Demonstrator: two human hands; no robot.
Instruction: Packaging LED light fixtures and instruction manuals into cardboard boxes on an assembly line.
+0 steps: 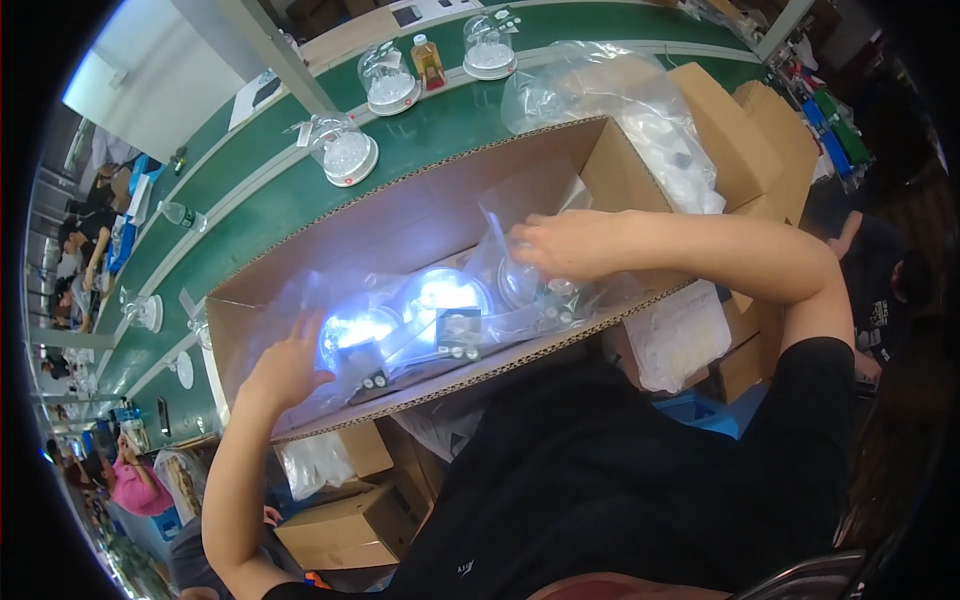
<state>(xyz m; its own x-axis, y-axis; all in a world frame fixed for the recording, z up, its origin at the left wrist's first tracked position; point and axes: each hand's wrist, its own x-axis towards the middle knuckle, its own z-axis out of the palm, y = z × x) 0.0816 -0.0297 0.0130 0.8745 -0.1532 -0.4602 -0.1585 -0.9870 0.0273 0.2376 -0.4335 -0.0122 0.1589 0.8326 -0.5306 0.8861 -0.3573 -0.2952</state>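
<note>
A long open cardboard box lies before me at the near side of the green bench. Inside it, two round lamps glow white, a left lamp and a middle lamp, both under clear plastic. My left hand is at the box's left end, fingers spread against the plastic beside the left lamp. My right hand reaches over the near wall into the right half, its fingers curled on a clear plastic bag around an unlit round piece. Its fingertips are partly hidden.
Clear domed lamps with white bases, among them a dome lamp, stand on the green bench behind the box. A bottle is between two of them. A large plastic bag and cardboard flaps lie at the right.
</note>
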